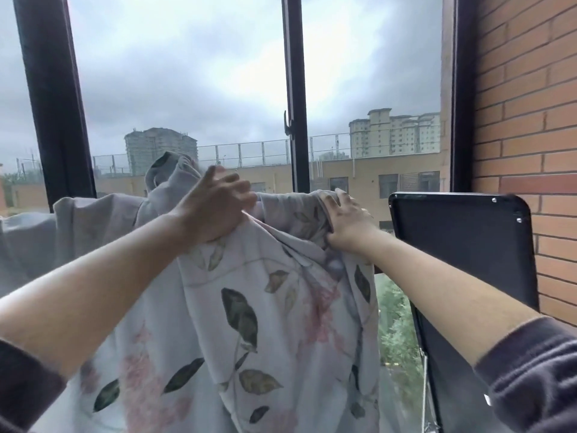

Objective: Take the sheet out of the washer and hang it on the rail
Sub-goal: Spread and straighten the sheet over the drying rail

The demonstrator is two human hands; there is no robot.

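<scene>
A pale grey sheet (256, 323) printed with dark leaves and pink flowers hangs draped in front of me, spreading from the far left to right of centre. The rail under it is hidden by the cloth. My left hand (215, 207) is raised at the sheet's top edge, fingers curled into a bunched fold that sticks up behind it. My right hand (346, 220) grips the sheet's upper right edge, with the fingers hooked over the top. Both arms are stretched forward, sleeves pushed back.
A black flat panel (462, 242) on a stand rises at the right, close to my right forearm. A brick wall (524, 120) fills the far right. Dark window frames (295, 98) stand behind the sheet, with rooftops and towers outside.
</scene>
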